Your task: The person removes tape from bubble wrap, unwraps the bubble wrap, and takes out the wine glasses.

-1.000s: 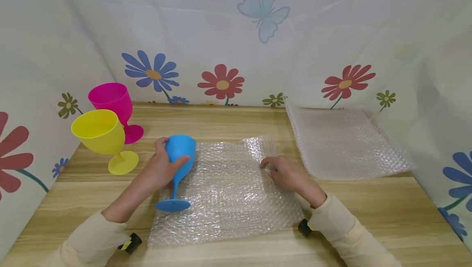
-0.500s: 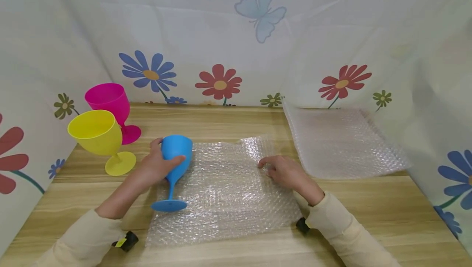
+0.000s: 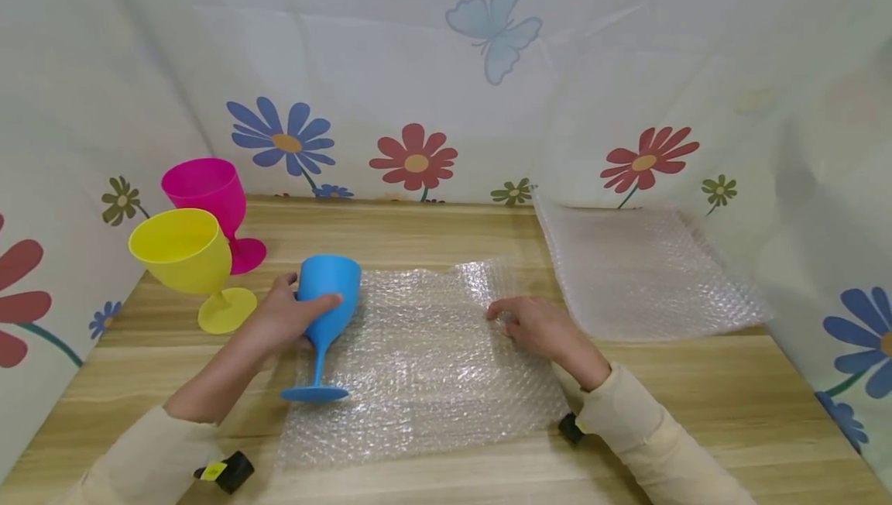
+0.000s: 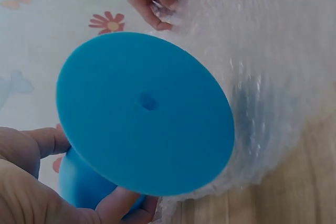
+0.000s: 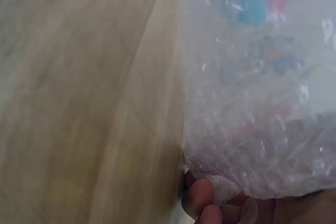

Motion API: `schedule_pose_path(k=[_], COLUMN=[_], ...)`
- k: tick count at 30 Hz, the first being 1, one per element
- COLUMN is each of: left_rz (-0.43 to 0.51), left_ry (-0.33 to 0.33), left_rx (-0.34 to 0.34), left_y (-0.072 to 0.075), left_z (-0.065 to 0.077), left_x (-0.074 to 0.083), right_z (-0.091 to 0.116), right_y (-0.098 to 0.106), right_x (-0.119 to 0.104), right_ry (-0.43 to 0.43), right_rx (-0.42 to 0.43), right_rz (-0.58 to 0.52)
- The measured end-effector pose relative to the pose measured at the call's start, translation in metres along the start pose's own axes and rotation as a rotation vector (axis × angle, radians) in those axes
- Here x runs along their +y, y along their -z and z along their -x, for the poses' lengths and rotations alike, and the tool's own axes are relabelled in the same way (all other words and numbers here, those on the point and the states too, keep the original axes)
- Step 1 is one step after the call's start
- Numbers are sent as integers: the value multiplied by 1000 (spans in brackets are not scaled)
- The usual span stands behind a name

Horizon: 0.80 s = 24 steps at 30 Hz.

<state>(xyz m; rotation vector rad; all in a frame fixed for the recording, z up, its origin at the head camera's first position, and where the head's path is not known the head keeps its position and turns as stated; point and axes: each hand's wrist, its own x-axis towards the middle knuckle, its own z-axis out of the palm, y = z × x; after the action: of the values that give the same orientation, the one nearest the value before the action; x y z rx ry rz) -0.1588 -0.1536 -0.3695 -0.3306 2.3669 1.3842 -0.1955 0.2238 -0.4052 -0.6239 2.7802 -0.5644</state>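
Note:
My left hand [image 3: 279, 317] grips a blue plastic goblet [image 3: 327, 296] by its bowl, with the thumb across the front. Its foot hangs lowermost, over the left part of a bubble wrap sheet [image 3: 425, 365]. In the left wrist view the round underside of the goblet's foot [image 4: 144, 111] fills the middle and hides part of the bowl. My right hand [image 3: 543, 333] pinches the right side of that sheet. In the right wrist view, curled fingers [image 5: 199, 195] hold the bubble wrap's edge [image 5: 247, 166], which is lifted there.
A yellow goblet [image 3: 184, 253] and a magenta goblet [image 3: 216, 191] stand upright at the back left of the wooden table [image 3: 390, 230]. More bubble wrap [image 3: 648, 280] lies at the back right. A flower-printed cloth [image 3: 390, 56] surrounds the table's back and sides.
My left hand and the blue goblet have shifted slightly left. The right hand keeps its hold on the bubble wrap in nearly the same place. The head view has turned a little.

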Motion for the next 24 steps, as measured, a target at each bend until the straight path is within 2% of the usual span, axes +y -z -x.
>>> schedule_pose_path(k=[8,17,24], left_rz=[109,162,262], left_ry=[-42,-77,-133], left_rx=[-27,-57,-99], left_y=[-2,-3,-2], left_z=[8,17,23], left_x=[7,16,18], right_z=[-1,-3,-1], right_y=[0,-1,-1], right_x=[2,1,-1], right_ry=[1,-16,-19], right_rx=[-22,-13,-3], right_rz=[-57,-41,-35])
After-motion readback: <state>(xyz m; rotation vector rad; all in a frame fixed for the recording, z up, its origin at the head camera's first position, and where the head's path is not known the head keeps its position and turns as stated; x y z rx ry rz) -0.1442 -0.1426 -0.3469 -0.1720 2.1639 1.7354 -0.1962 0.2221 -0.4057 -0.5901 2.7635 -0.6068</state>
